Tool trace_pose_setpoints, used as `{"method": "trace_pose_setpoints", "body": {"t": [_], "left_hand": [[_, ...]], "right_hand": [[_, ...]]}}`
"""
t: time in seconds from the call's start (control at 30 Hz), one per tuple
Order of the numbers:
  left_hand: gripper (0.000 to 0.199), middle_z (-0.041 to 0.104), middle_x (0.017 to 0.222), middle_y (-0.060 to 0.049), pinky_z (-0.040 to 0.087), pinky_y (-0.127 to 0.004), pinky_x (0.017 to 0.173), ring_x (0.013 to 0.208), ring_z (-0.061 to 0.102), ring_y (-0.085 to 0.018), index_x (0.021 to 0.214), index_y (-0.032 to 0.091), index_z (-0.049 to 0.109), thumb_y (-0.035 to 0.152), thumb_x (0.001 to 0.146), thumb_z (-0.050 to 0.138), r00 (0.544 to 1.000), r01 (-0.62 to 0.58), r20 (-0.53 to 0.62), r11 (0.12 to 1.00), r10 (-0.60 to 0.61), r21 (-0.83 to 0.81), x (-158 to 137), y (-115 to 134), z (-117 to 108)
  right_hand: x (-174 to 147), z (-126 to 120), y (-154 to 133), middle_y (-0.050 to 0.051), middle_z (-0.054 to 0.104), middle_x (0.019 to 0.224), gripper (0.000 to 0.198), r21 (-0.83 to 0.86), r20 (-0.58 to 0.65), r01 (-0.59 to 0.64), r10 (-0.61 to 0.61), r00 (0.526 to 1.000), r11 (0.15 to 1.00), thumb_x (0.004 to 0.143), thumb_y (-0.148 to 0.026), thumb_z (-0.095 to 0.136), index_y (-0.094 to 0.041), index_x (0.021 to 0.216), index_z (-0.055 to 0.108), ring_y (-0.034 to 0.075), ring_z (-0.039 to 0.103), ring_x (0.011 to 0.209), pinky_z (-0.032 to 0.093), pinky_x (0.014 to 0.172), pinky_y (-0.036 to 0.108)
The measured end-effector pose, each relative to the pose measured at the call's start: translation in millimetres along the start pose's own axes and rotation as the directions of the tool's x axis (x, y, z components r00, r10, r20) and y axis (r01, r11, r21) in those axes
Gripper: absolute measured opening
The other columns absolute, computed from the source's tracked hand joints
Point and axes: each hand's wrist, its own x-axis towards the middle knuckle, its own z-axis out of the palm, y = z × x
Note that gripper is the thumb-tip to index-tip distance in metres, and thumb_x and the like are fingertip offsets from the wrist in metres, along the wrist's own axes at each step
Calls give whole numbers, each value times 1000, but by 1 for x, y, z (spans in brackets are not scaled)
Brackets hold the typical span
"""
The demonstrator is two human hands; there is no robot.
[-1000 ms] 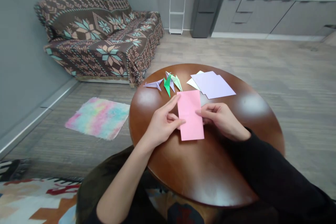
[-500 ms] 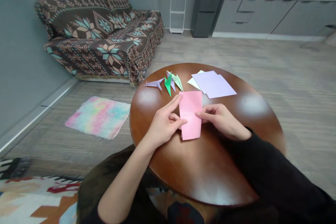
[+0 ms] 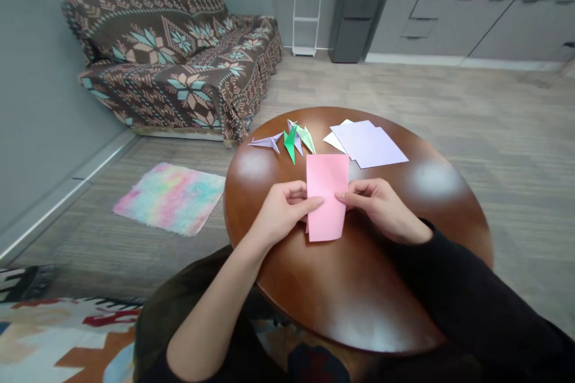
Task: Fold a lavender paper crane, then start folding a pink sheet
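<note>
A folded sheet of pink paper (image 3: pixel 327 176) is held upright-lengthwise between my two hands, above the near middle of the round table. My left hand (image 3: pixel 287 209) pinches its left edge, thumb on the front face and fingers behind. On the opposite edge, my right hand (image 3: pixel 381 206) grips the paper with its thumb on the front and its fingers curled behind. A second layer shows slightly at the lower left edge. Beyond the paper lie folded paper cranes: a green one (image 3: pixel 290 142), a lilac one (image 3: pixel 268 142) and a pale green one (image 3: pixel 307 139).
Lilac paper sheets (image 3: pixel 372 143) overlap a pale green sheet (image 3: pixel 333 141) at the table's far side. The brown round table (image 3: pixel 359 299) is glossy. A patterned sofa (image 3: pixel 179 66) stands back left, with a fluffy pastel rug (image 3: pixel 171 197) on the floor.
My left fingers have drawn down from the paper's upper left edge and curled behind it. The left thumb has slid slightly up and inward. My right hand keeps its grip.
</note>
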Motion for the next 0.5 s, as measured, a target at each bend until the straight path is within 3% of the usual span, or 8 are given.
{"method": "trace_pose_setpoints", "body": {"t": [0.1,0.33,0.5], "left_hand": [[31,82,95,-9,58,-27,70,82,75,-21,95,13,80,36,77,87,1000,-10,-8,1000,10,-24,-1,-2,1],[34,81,93,-10,58,-30,71,76,73,-21,96,12,81,34,72,89,994,78,-58,981,-89,-177,-1,-2,3],[36,81,94,-10,57,-32,79,79,73,-21,96,12,81,28,66,92,991,74,-89,966,-98,-246,-2,-1,10]], "right_hand": [[0,4,2,4,73,71,31,6,9,-3,3,1000,1000,78,-46,87,-18,69,77,15,61,63,47,58,27],[2,8,8,3,72,69,24,189,-27,-35,41,999,981,77,-42,89,-19,78,81,14,61,62,47,56,26],[-2,14,7,2,68,65,26,151,-36,3,3,999,989,79,-42,87,-19,71,78,12,56,58,43,53,25]]}}
